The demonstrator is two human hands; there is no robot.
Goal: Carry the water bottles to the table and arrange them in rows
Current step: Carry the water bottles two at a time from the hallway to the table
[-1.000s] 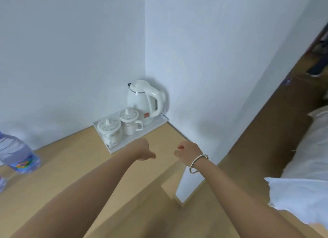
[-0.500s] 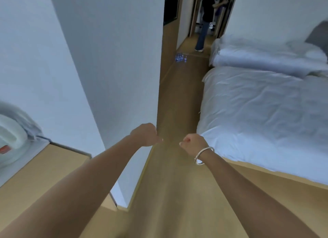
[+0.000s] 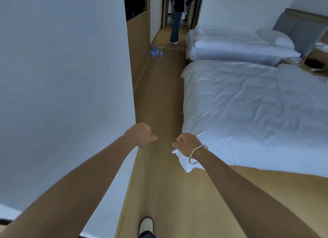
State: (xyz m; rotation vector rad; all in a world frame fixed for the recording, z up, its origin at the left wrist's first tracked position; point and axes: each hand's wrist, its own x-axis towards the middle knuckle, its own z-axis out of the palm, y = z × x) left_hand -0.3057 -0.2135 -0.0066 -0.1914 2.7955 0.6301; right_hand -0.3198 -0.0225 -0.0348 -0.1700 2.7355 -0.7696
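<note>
A cluster of several water bottles [image 3: 156, 51] with blue labels stands on the wooden floor far down the passage, beside the left wall. My left hand [image 3: 139, 134] and my right hand [image 3: 186, 143] are stretched out in front of me at waist height, fingers loosely curled, holding nothing. A metal bangle sits on my right wrist. The table is out of view.
A white wall [image 3: 67, 78] runs along my left. Two beds [image 3: 248, 104] with white duvets fill the right side. A person [image 3: 176, 16] stands in the doorway at the far end. The wooden floor [image 3: 159, 99] forms a narrow passage between wall and bed.
The view has swung right from the table corner with kettle and cups to face down the passage. I have stepped forward; both hands stay held out and empty.
</note>
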